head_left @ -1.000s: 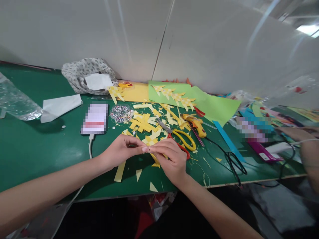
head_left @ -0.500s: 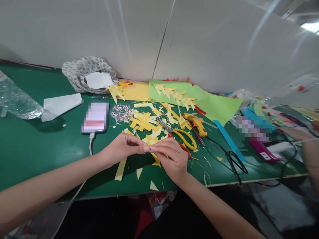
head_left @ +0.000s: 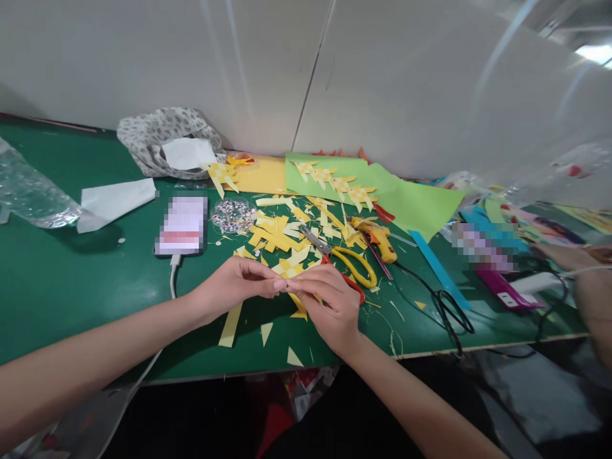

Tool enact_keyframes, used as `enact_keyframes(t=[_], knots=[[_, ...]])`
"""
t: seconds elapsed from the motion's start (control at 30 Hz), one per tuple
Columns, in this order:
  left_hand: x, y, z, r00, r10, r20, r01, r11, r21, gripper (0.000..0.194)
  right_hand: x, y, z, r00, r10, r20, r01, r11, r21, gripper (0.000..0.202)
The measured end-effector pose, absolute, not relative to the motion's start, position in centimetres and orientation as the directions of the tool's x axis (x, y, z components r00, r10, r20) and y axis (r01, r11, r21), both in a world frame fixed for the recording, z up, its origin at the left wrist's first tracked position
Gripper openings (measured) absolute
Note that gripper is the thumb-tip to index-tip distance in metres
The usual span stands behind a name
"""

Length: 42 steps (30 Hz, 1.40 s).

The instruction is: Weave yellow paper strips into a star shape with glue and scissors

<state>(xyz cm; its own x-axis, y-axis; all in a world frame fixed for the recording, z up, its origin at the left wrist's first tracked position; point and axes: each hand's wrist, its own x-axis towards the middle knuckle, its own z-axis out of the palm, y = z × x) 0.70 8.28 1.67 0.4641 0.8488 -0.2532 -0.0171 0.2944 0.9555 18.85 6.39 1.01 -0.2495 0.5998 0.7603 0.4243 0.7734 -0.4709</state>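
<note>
A: What sits between the hands?
B: The left hand point(head_left: 229, 287) and right hand point(head_left: 329, 306) both pinch a woven yellow paper-strip piece point(head_left: 289, 271), checkered, just above the green table point(head_left: 71, 287)

A: Room around it?
B: Bare green to the left; yellow-handled scissors point(head_left: 351, 264) just right; table edge near the wrists

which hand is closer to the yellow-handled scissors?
Right. The right hand sits just in front of the scissors, its knuckles next to the handles. The left hand is further off to the left, its fingers meeting the right hand's over a yellow paper piece.
</note>
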Motion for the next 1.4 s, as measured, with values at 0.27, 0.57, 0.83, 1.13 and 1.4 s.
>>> enact_keyframes(t=[0.27,0.57,0.83,1.13,1.4], knots=[[0.83,8.16,1.36,0.441,0.873,-0.21,-0.002,0.235,0.972,0.013,18.75,6.32,1.04,-0.243,0.6,0.762,0.423,0.772,-0.473,0.023],[0.88,8.08,1.71,0.427,0.884,-0.189,0.011,0.204,0.979,0.013,18.67,6.24,1.09,-0.228,0.624,0.747,0.416,0.756,-0.505,0.022],[0.91,7.99,1.88,0.428,0.886,-0.176,0.004,0.192,0.981,0.013,18.81,6.24,1.03,-0.221,0.63,0.745,0.404,0.754,-0.518,0.025],[0.88,8.04,1.75,0.417,0.891,-0.182,0.048,0.178,0.983,0.017,18.86,6.28,1.06,-0.231,0.627,0.744,0.409,0.757,-0.51,0.023],[1.17,7.71,2.22,0.391,0.907,-0.156,0.108,0.124,0.986,0.018,18.87,6.29,0.84,-0.212,0.657,0.724,0.42,0.73,-0.539,0.02]])
